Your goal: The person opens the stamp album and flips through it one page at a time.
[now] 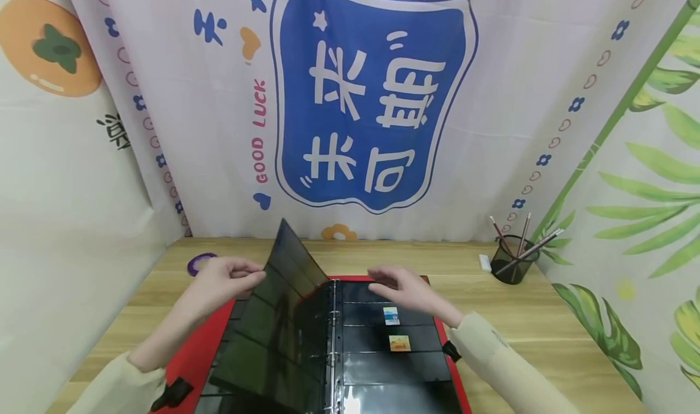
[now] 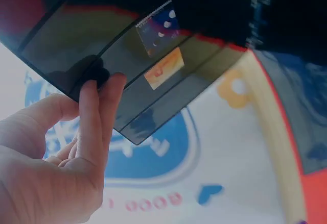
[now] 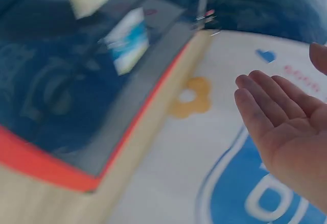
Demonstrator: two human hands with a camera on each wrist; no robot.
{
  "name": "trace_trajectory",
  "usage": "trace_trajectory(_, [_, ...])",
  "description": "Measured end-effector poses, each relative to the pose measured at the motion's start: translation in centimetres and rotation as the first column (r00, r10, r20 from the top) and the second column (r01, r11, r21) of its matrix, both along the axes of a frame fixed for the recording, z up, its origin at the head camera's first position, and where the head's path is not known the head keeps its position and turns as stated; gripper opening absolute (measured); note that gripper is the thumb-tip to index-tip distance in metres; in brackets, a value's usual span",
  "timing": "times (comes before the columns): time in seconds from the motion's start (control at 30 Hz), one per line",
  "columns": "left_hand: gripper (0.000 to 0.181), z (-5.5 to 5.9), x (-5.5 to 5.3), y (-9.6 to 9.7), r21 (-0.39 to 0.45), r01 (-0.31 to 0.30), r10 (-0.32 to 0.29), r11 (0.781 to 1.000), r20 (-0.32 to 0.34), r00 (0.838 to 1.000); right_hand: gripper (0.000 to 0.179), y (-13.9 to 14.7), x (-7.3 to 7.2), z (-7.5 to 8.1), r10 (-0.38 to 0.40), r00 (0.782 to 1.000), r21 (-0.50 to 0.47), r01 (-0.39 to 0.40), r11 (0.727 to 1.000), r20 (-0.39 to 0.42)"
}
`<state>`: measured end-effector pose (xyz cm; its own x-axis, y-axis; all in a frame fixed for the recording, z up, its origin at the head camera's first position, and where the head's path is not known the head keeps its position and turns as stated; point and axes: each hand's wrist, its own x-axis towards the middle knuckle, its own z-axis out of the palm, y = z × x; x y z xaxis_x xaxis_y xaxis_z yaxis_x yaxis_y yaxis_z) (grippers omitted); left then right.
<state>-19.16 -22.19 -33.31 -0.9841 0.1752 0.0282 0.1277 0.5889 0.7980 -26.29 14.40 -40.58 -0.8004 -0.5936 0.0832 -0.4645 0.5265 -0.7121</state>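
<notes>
A red-covered stamp album (image 1: 188, 347) with black pocket pages lies on the table. My left hand (image 1: 226, 277) pinches the outer edge of one black page (image 1: 265, 323), which stands tilted up from the ring spine (image 1: 332, 341). In the left wrist view, a dark stamp (image 2: 159, 30) and an orange stamp (image 2: 164, 68) show on that raised page. Over the top of the right-hand page (image 1: 377, 365) hovers my right hand (image 1: 404, 289), fingers extended and holding nothing. A blue-and-white stamp (image 1: 391, 315) and an orange stamp (image 1: 400, 343) sit in that page's pockets.
Toward the back right stands a black mesh pen cup (image 1: 511, 262) with several pencils, a white eraser (image 1: 484, 263) beside it. A purple ring-shaped object (image 1: 200, 262) lies behind my left hand. A printed curtain (image 1: 229, 128) hangs along the table's back edge.
</notes>
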Motion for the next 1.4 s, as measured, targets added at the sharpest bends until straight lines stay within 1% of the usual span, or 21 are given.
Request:
trace_trajectory(0.07, [0.040,-0.9,0.2,-1.3,0.005,-0.018,0.018,1.000,0.019,1.000,0.053,1.1,-0.2,-1.2,-0.026,1.000,0.018,0.026,1.000,0.002])
trace_trajectory(0.13, [0.039,-1.7,0.5,-2.5,-0.017,-0.039,0.040,0.999,0.029,0.999,0.054,2.3,-0.4,-2.3,-0.060,0.998,0.050,0.060,0.997,-0.014])
trace_trajectory(0.2, [0.039,-2.6,0.7,-3.5,-0.021,-0.056,0.057,0.998,0.062,0.996,0.055,3.3,-0.6,-3.3,-0.098,0.995,0.076,0.099,0.992,-0.024])
trace_trajectory(0.3, [0.040,-4.0,0.9,-5.0,0.001,-0.078,0.077,0.997,0.113,0.991,0.056,4.6,-0.8,-4.5,-0.139,0.989,0.126,0.143,0.982,-0.047])
trace_trajectory(0.4, [0.042,-5.4,0.9,-6.1,0.044,-0.102,0.093,0.994,0.175,0.980,0.058,5.7,-0.9,-5.5,-0.133,0.988,0.184,0.146,0.972,-0.083])
trace_trajectory(0.53, [0.042,-7.4,0.9,-7.3,0.045,-0.126,0.114,0.991,0.218,0.969,0.063,7.0,-1.1,-6.3,-0.089,0.989,0.271,0.119,0.955,-0.122])
trace_trajectory(0.6, [0.040,-8.4,0.9,-7.8,0.040,-0.128,0.116,0.991,0.226,0.967,0.066,7.5,-1.2,-6.7,-0.077,0.990,0.305,0.109,0.946,-0.116])
trace_trajectory(0.7, [0.037,-9.6,0.8,-8.2,0.026,-0.134,0.124,0.991,0.236,0.964,0.070,8.1,-1.3,-7.2,-0.083,0.992,0.343,0.109,0.933,-0.091])
trace_trajectory(0.8, [0.036,-10.6,0.5,-8.5,-0.009,-0.140,0.138,0.990,0.254,0.957,0.074,8.5,-1.5,-7.5,-0.097,0.992,0.358,0.120,0.926,-0.080])
trace_trajectory(0.87, [0.034,-11.2,0.3,-8.6,-0.048,-0.160,0.167,0.986,0.266,0.949,0.079,8.7,-1.6,-7.7,-0.100,0.992,0.364,0.122,0.923,-0.079])
trace_trajectory(0.9, [0.032,-11.5,0.2,-8.7,-0.069,-0.166,0.179,0.984,0.265,0.948,0.081,8.8,-1.6,-7.7,-0.100,0.992,0.362,0.122,0.924,-0.078])
trace_trajectory(1.03, [0.022,-12.3,-0.1,-8.5,-0.167,-0.173,0.208,0.971,0.218,0.954,0.091,9.2,-2.0,-7.9,-0.095,0.993,0.352,0.114,0.929,-0.072])
trace_trajectory(1.1, [0.019,-12.4,-0.1,-8.3,-0.214,-0.164,0.205,0.963,0.185,0.961,0.094,9.4,-2.1,-8.0,-0.097,0.992,0.354,0.119,0.928,-0.081])
trace_trajectory(1.23, [0.015,-12.4,-0.1,-7.8,-0.268,-0.169,0.219,0.948,0.168,0.961,0.098,9.8,-2.3,-8.1,-0.107,0.989,0.374,0.138,0.917,-0.102])
trace_trajectory(1.3, [0.013,-12.4,-0.1,-7.5,-0.289,-0.163,0.213,0.943,0.153,0.965,0.099,10.0,-2.4,-8.1,-0.112,0.989,0.383,0.143,0.913,-0.100])
trace_trajectory(1.33, [0.012,-12.4,0.0,-7.3,-0.298,-0.165,0.214,0.940,0.141,0.967,0.099,10.1,-2.4,-8.1,-0.115,0.989,0.386,0.143,0.911,-0.096])
trace_trajectory(1.4, [0.010,-12.5,0.0,-7.0,-0.328,-0.162,0.202,0.931,0.091,0.975,0.099,10.1,-2.4,-8.1,-0.116,0.989,0.385,0.142,0.912,-0.091])
